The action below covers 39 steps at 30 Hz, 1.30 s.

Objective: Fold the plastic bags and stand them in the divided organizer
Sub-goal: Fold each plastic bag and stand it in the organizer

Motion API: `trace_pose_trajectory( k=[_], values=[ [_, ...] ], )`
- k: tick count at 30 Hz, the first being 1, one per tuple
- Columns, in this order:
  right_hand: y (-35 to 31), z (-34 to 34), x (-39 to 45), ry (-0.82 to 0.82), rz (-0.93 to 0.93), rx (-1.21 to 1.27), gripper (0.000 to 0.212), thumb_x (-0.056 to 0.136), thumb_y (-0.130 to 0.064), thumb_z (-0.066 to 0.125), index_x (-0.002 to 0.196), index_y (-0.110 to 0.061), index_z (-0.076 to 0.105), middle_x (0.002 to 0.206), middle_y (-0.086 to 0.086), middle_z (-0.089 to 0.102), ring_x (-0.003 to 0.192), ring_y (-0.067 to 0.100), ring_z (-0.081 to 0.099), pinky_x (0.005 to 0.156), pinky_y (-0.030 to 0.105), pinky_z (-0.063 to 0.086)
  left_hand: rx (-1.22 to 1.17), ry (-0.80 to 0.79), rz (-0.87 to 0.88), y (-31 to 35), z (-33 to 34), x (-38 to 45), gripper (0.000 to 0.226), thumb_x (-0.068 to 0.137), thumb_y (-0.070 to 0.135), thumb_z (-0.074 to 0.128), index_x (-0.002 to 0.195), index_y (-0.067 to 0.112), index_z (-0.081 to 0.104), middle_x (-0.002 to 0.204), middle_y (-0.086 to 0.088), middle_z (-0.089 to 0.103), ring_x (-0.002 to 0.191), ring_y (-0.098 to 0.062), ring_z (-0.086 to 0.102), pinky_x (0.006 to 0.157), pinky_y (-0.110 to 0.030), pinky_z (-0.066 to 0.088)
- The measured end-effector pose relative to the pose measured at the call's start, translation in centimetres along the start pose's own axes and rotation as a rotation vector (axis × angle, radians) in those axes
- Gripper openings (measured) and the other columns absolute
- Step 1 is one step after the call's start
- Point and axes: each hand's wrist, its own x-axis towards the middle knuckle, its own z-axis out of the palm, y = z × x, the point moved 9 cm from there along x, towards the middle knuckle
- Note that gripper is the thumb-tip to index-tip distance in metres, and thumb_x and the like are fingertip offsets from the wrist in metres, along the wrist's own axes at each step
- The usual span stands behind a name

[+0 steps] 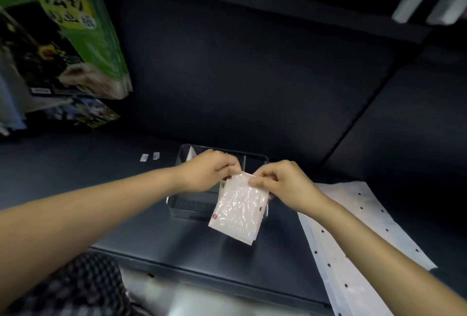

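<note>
Two bare hands meet over the dark surface [177, 239], and between them hangs a folded plastic bag [238, 210], whitish and crinkled with small red dots along its edges. The left hand [209, 171] pinches the bag's top edge from the left, fingers [231, 164] curled in tight; the right hand [280, 184] grips the same top edge from the right, thumb on the near face and the other fingers tucked behind. The bag is held upright, tilted a little, its lower end nearer the onlooker than its top. Right behind it stands a clear organizer [192, 204], a see-through box on the surface; the bag hangs in front of and partly over its right part, and I cannot tell whether the bottom of the bag touches it. Something pale and pointed stands in the organizer's far left corner [190, 153], too blurred to name. To the right, lying flat on the surface, is a sheet of unfolded bags [353, 227], white with the same red dots. Two small pale tabs [150, 156] sit on the surface to the left of the box. Up at the left, green printed packages [75, 37] stand on the shelf.
</note>
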Motion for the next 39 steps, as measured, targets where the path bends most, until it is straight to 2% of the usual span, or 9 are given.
trace_pose_trajectory(
  k=[6, 9, 13, 16, 20, 23, 26, 33, 39],
  values=[
    [-0.1, 1.9, 3.9, -0.084, 0.071, 0.083, 0.017, 0.089, -0.014, 0.063, 0.075, -0.021, 0.071, 0.065, 0.0, 0.072, 0.061, 0.008, 0.069, 0.058, 0.017, 0.053, -0.256, 0.072, -0.082, -6.0, -2.3, -0.4, 0.023, 0.093, 0.018, 0.058, 0.07, 0.023, 0.057, 0.066, 0.013, 0.058, 0.064, 0.002, 0.052, 0.067, -0.013, 0.042],
    [1.0, 2.9, 6.0, -0.07, 0.174, 0.206, 0.014, 0.09, -0.012, 0.061, 0.082, -0.011, 0.072, 0.072, 0.005, 0.072, 0.066, 0.01, 0.069, 0.067, 0.023, 0.058, -0.404, 0.046, -0.194, -9.9, -1.1, -0.7, 0.033, 0.084, 0.016, 0.071, 0.06, 0.02, 0.048, 0.055, 0.005, 0.048, 0.059, -0.008, 0.04, 0.062, -0.017, 0.038],
    [2.9, 4.6, 8.3, -0.072, 0.29, 0.279, 0.013, 0.091, -0.012, 0.06, 0.088, -0.006, 0.071, 0.08, 0.009, 0.073, 0.065, 0.007, 0.068, 0.063, 0.018, 0.057, -0.512, 0.002, -0.29, -14.1, 0.2, -0.9, 0.018, 0.08, 0.008, 0.073, 0.069, 0.016, 0.062, 0.064, 0.007, 0.068, 0.062, 0.0, 0.061, 0.07, -0.012, 0.046],
    [4.2, 4.4, 10.5, 0.071, 0.323, 0.226, 0.013, 0.091, -0.012, 0.059, 0.085, -0.012, 0.071, 0.085, 0.006, 0.073, 0.072, 0.01, 0.071, 0.07, 0.025, 0.059, -0.223, 0.069, -0.342, -17.3, 0.2, -0.6, 0.014, 0.08, 0.01, 0.072, 0.081, 0.02, 0.062, 0.073, 0.013, 0.061, 0.067, 0.002, 0.057, 0.074, -0.018, 0.045],
    [2.5, 3.9, 13.1, 0.347, 0.152, -0.15, 0.017, 0.094, -0.018, 0.053, 0.097, -0.013, 0.069, 0.091, 0.001, 0.072, 0.078, 0.012, 0.068, 0.071, 0.032, 0.058, 0.235, 0.241, -0.344, -18.8, -1.6, -0.3, 0.029, 0.091, 0.031, 0.055, 0.119, 0.031, 0.051, 0.11, 0.006, 0.043, 0.108, -0.014, 0.041, 0.091, -0.032, 0.041],
    [0.8, 6.8, 14.6, 0.362, 0.023, -0.53, 0.021, 0.097, -0.014, 0.045, 0.098, -0.008, 0.065, 0.088, 0.01, 0.07, 0.079, 0.025, 0.067, 0.067, 0.037, 0.055, 0.438, 0.142, -0.303, -19.2, -0.5, 0.7, 0.043, 0.095, 0.04, 0.045, 0.136, 0.037, 0.036, 0.129, 0.001, 0.037, 0.117, -0.022, 0.034, 0.096, -0.036, 0.036],
    [1.0, 10.1, 15.7, 0.311, 0.025, -0.799, 0.019, 0.093, -0.005, 0.041, 0.099, -0.006, 0.06, 0.091, 0.013, 0.069, 0.083, 0.031, 0.067, 0.066, 0.033, 0.049, 0.55, 0.075, -0.277, -19.3, 0.6, 1.3, 0.043, 0.095, 0.043, 0.041, 0.137, 0.039, 0.036, 0.135, 0.002, 0.036, 0.12, -0.023, 0.031, 0.096, -0.037, 0.03],
    [3.5, 14.2, 17.2, 0.258, 0.127, -0.535, 0.024, 0.096, -0.012, 0.043, 0.117, -0.008, 0.053, 0.097, 0.018, 0.068, 0.089, 0.035, 0.065, 0.065, 0.032, 0.045, 0.525, 0.126, -0.316, -20.8, -0.4, 0.8, 0.039, 0.097, 0.036, 0.037, 0.135, 0.03, 0.046, 0.135, 0.007, 0.045, 0.12, -0.02, 0.034, 0.096, -0.034, 0.029],
    [3.2, 17.5, 18.1, 0.064, 0.109, -0.309, 0.035, 0.099, -0.038, 0.036, 0.123, -0.015, 0.046, 0.099, 0.017, 0.066, 0.094, 0.039, 0.061, 0.07, 0.035, 0.044, 0.336, 0.194, -0.33, -21.7, -1.3, -0.1, 0.031, 0.096, 0.027, 0.041, 0.124, 0.023, 0.052, 0.128, 0.0, 0.049, 0.115, -0.021, 0.044, 0.094, -0.033, 0.039]
  ],
)
